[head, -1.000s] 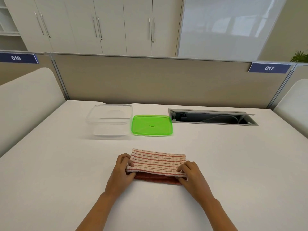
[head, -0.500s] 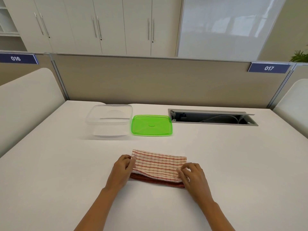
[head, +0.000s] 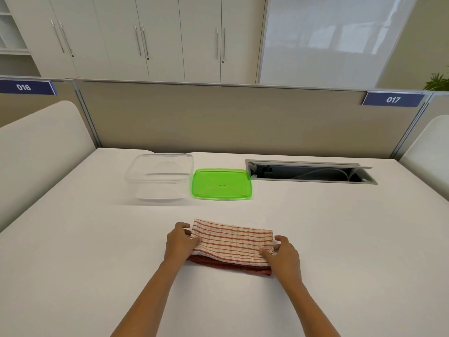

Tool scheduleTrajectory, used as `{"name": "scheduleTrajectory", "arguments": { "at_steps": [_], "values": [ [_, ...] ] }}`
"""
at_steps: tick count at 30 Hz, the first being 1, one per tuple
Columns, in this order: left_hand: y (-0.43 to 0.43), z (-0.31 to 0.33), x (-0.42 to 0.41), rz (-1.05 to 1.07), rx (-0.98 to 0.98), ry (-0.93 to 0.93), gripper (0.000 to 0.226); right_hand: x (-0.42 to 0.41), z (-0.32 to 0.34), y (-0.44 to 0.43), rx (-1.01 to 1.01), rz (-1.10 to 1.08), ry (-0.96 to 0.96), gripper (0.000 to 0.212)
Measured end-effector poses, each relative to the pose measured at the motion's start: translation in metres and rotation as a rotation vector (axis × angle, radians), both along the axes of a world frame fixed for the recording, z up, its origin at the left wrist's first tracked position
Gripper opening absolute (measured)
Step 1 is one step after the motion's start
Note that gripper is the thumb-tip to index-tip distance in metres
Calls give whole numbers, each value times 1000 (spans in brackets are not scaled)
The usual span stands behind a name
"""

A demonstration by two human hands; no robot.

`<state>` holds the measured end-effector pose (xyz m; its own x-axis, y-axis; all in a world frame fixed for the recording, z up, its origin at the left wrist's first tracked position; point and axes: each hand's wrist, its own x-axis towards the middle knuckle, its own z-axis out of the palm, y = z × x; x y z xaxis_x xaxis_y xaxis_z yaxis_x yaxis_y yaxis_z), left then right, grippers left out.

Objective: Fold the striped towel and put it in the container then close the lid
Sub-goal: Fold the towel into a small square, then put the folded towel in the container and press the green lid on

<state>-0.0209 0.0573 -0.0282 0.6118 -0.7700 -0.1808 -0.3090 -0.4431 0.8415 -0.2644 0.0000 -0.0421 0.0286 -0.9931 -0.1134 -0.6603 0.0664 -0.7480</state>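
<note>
The striped towel [head: 232, 243] lies folded into a long strip on the white table [head: 340, 239], red stripes on cream, with a darker red layer showing along its near edge. My left hand [head: 179, 242] pinches the towel's left end. My right hand [head: 283, 255] grips the near right corner. Behind the towel stands the clear container [head: 160, 177], open and empty. The green lid [head: 221, 184] lies flat just to its right, touching or nearly touching it.
An open cable slot [head: 308, 171] is set into the table at the back right. A beige divider panel [head: 218, 117] closes off the far edge, and white side screens [head: 36, 147] flank the table.
The striped top layer has been spread further toward me over the red layer. My right hand slid outward to the towel's right corner; my left stayed at the left end.
</note>
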Motion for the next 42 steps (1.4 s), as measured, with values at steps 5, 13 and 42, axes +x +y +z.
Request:
{"name": "scheduleTrajectory", "arguments": {
  "at_steps": [5, 13, 42],
  "values": [
    [-7, 8, 5, 66, 105, 294, 67, 2, 7, -5, 105, -34, -49, 43],
    [-7, 8, 0, -17, 54, 487, 34, 7, 11, -8, 163, -78, -344, 16],
    [-56, 112, 111, 34, -205, 568, 54, 123, 103, -86, 292, 188, -588, 36]
  ]
}}
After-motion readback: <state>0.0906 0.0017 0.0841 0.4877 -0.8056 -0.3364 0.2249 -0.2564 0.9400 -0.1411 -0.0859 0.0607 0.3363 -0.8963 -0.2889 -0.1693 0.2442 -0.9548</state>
